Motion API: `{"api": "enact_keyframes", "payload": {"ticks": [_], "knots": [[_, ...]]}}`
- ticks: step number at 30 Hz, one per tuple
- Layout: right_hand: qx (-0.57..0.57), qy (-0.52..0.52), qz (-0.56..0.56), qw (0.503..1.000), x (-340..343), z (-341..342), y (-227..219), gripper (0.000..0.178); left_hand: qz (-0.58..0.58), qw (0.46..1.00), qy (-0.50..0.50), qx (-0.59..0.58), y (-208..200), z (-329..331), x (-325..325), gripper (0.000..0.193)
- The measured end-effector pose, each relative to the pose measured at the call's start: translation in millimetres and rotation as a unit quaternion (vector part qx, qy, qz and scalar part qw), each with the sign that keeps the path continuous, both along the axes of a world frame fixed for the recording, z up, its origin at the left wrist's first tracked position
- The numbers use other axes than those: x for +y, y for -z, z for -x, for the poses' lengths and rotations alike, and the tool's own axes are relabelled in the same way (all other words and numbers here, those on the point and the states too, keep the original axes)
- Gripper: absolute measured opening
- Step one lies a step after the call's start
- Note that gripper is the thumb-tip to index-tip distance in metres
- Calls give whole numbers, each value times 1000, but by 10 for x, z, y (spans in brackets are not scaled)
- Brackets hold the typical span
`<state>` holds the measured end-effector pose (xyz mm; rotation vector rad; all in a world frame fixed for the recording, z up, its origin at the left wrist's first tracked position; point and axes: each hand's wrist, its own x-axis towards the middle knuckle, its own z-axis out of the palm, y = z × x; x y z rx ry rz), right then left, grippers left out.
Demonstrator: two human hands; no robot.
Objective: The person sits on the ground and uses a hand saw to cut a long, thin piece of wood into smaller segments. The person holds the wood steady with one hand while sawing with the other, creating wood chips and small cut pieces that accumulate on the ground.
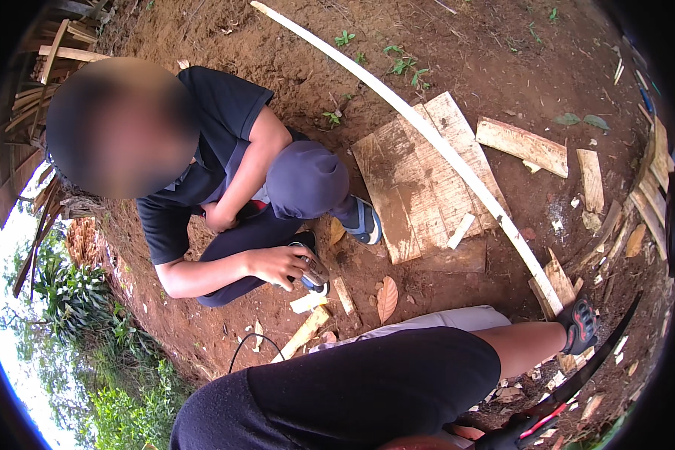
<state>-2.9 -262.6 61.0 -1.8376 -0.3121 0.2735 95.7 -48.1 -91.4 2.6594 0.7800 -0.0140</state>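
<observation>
My left arm, in a black sleeve, reaches to the right. My left hand, in a dark glove with grey and red patches, is closed at the near end of a long, pale wooden strip. The strip slants away to the far left and bows slightly. At the lower edge, partly hidden, my gloved right hand is closed at the lower end of a machete. Its long dark blade points up and right, just beside my left hand. A split wood block stands by the strip's near end.
Another person squats at left, a dark object in one hand. Wide boards lie on the soil beneath the strip. Loose planks, wood scraps and a dry leaf lie around. Green plants grow at left.
</observation>
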Motion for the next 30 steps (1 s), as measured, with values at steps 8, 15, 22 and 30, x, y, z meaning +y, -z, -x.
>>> {"api": "enact_keyframes", "payload": {"ticks": [8, 15, 22, 30], "knots": [[5, 9, 53, 999, 8, 32, -12, 74, -2, 1000, 1, 5, 13, 21, 2, 42], [12, 13, 97, 995, 29, -14, -75, 75, 21, 1000, -4, 23, 76, 33, 67, 42], [16, 21, 144, 989, -151, -56, 99, 77, -5, 999, -11, 40, -194, 142, 20, 39], [112, 47, 47, 992, -98, 221, 742, 67, -28, 999, -17, 10, -380, 351, 160, 42]]}}
